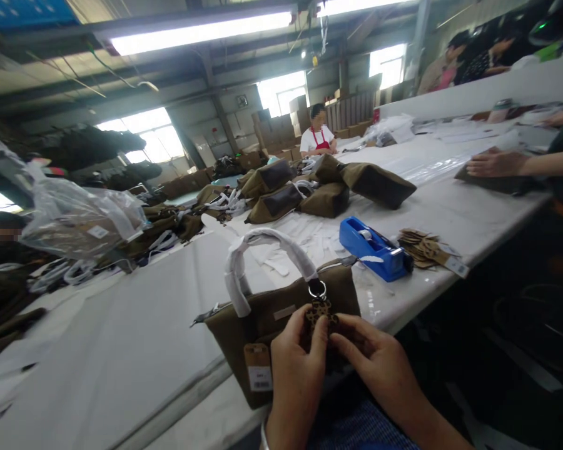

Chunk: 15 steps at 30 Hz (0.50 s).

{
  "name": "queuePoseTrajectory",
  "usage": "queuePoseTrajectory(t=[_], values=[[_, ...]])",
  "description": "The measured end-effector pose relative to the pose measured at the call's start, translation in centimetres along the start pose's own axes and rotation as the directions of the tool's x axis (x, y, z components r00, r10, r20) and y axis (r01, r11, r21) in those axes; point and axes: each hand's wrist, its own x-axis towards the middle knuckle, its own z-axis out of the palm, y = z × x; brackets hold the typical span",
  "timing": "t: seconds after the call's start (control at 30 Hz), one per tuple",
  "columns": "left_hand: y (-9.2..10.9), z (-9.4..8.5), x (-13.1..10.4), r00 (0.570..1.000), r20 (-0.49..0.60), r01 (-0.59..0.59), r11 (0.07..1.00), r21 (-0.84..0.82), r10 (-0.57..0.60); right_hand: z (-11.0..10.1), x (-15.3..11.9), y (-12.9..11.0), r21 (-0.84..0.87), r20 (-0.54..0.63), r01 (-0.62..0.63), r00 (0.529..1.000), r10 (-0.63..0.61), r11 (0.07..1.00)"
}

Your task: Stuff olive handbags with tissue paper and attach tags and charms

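Observation:
An olive-brown handbag [258,325] stands upright at the table's near edge, its handle [267,240] wrapped in white paper. From a metal ring [317,289] on the bag hangs a dark patterned charm [319,312], cut in a flower-like shape. My left hand [298,362] is closed on the charm, thumb across its front. My right hand [370,350] pinches the charm's right side with thumb and fingers. A brown card hang tag [258,367] with a white barcode label lies against the bag's front, beside my left hand. My hands hide the charm's lower part.
A blue tape dispenser [373,250] and a pile of brown tags [425,250] sit right of the bag. Several olive bags [375,181] are heaped behind. A plastic-wrapped bag [89,219] is at left. A co-worker's hand [497,164] rests on dark material at right.

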Motion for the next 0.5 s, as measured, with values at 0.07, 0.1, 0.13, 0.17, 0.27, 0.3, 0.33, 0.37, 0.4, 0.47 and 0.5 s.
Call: queuePoseTrajectory(t=[0.07,0.1,0.13,0.17,0.27,0.3,0.33,0.37,0.4,0.47,0.5], values=[[-0.4,0.2,-0.2,0.998,0.032,0.064,0.989,-0.134,-0.06,-0.8,-0.2,-0.3,-0.087,0.038,0.059,0.998,-0.056,0.994],[-0.7,0.2,-0.3,0.995,0.034,0.095,0.974,-0.207,-0.09,-1.4,-0.1,-0.5,-0.125,0.073,0.108,0.992,-0.099,0.986],[-1.0,0.3,-0.4,0.992,0.025,0.123,0.952,-0.279,-0.12,-2.1,0.2,-0.8,-0.152,0.095,0.163,0.984,-0.149,0.975],[-1.2,0.4,-0.6,0.988,0.015,0.148,0.925,-0.349,-0.152,-2.8,0.6,-1.1,-0.171,0.09,0.215,0.975,-0.202,0.962],[-1.7,0.5,-1.1,0.967,0.036,0.238,0.837,-0.493,-0.253,-5.1,4.1,-2.0,-0.223,-0.133,0.292,0.936,-0.326,0.93],[-1.8,0.5,-1.3,0.956,0.07,0.28,0.814,-0.508,-0.284,-5.7,5.9,-2.1,-0.266,-0.229,0.285,0.909,-0.347,0.921],[-2.0,0.6,-1.4,0.945,0.103,0.317,0.798,-0.512,-0.309,-6.2,8.2,-2.1,-0.325,-0.276,0.264,0.892,-0.358,0.908],[-2.2,0.6,-1.4,0.938,0.118,0.338,0.79,-0.511,-0.325,-6.5,10.7,-1.9,-0.4,-0.274,0.237,0.891,-0.363,0.885],[-2.4,0.7,-1.4,0.937,0.109,0.338,0.788,-0.514,-0.331,-6.7,13.4,-1.5,-0.511,-0.21,0.223,0.904,-0.373,0.83],[-3.1,0.9,-1.2,0.948,0.046,0.292,0.798,-0.528,-0.316,-6.5,18.7,-0.1,-0.644,0.061,0.289,0.942,-0.329,0.709],[-3.4,1.0,-1.0,0.952,0.013,0.266,0.806,-0.529,-0.306,-6.1,21.2,0.8,-0.659,0.148,0.322,0.942,-0.303,0.68]])
